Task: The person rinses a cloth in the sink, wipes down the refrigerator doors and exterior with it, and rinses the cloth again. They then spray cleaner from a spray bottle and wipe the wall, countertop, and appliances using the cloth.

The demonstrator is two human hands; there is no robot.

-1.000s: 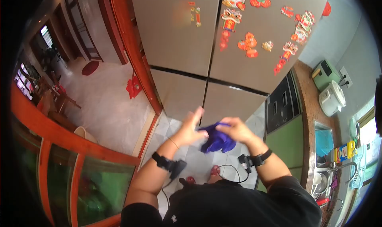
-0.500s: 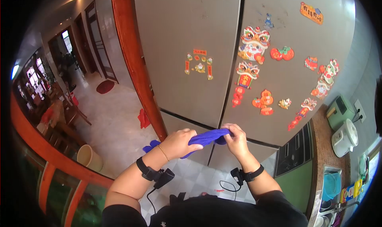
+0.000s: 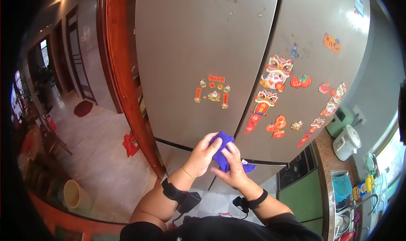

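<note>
A bunched purple cloth (image 3: 224, 138) is between my hands, in front of the lower part of the grey refrigerator (image 3: 190, 50). My left hand (image 3: 202, 154) closes around its left side, thumb on top. My right hand (image 3: 232, 168) presses its fingers over the front of the cloth, with the thumb sticking out to the left. A loose end of the cloth hangs out to the right, beyond my right hand. Both wrists wear black straps with small devices.
Festive stickers (image 3: 277, 74) dot the refrigerator doors. At right, a counter (image 3: 323, 150) holds a white appliance (image 3: 347, 143), a green appliance (image 3: 340, 121) and a sink with a blue basket (image 3: 341, 187). To the left are a wooden frame (image 3: 122, 72) and a beige bin (image 3: 75, 194).
The cloth was stretched sideways between my hands; now it is bunched up and my hands are close together. The view has shifted, showing more of the refrigerator's upper part.
</note>
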